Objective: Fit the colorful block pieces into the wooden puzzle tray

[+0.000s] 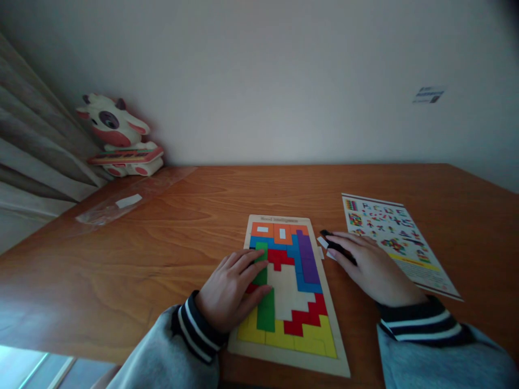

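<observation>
A wooden block puzzle board with a pale frame lies on the table. Orange, blue, purple, red, green and yellow pieces fill much of it, and bare wood shows in the middle. My left hand rests on the board's left side, fingers spread over green pieces and partly hiding a red one. Just right of the board, my right hand has its thumb and fingers closed around a black puzzle piece. Small white bits show beside that piece; I cannot make out what they are.
A printed pattern sheet lies right of the board, partly under my right hand. At the back left stands a cow-shaped toy keyboard. A clear plastic bag lies before it, near the curtain. The wall borders the table's far edge.
</observation>
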`<state>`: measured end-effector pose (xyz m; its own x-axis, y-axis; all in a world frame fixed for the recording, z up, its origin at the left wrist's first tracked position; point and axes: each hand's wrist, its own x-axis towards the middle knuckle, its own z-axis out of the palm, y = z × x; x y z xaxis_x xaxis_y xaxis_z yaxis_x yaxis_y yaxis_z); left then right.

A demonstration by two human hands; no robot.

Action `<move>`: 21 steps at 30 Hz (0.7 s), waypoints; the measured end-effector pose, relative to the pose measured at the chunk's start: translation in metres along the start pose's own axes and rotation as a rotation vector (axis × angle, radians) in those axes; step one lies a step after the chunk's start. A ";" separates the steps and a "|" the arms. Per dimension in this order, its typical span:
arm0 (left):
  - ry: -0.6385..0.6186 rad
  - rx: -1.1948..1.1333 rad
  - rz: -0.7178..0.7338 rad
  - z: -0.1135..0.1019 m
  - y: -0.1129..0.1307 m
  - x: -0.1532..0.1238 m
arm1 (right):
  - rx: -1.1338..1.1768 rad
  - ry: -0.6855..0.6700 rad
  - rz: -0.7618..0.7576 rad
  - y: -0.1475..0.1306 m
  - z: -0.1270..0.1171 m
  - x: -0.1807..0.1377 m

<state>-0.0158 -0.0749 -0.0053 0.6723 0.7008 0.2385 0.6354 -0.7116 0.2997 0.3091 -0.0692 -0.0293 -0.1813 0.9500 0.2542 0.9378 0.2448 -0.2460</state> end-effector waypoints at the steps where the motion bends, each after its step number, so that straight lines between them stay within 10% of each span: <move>1: -0.001 -0.003 -0.004 0.000 0.000 0.000 | 0.006 0.004 0.006 -0.001 0.000 0.000; 21: 0.047 0.000 -0.006 0.001 -0.002 -0.001 | 0.003 0.039 0.139 -0.006 -0.008 0.001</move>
<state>-0.0172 -0.0737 -0.0070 0.6498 0.7068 0.2797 0.6394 -0.7072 0.3016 0.3060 -0.0709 -0.0202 -0.0378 0.9666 0.2535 0.9521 0.1119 -0.2847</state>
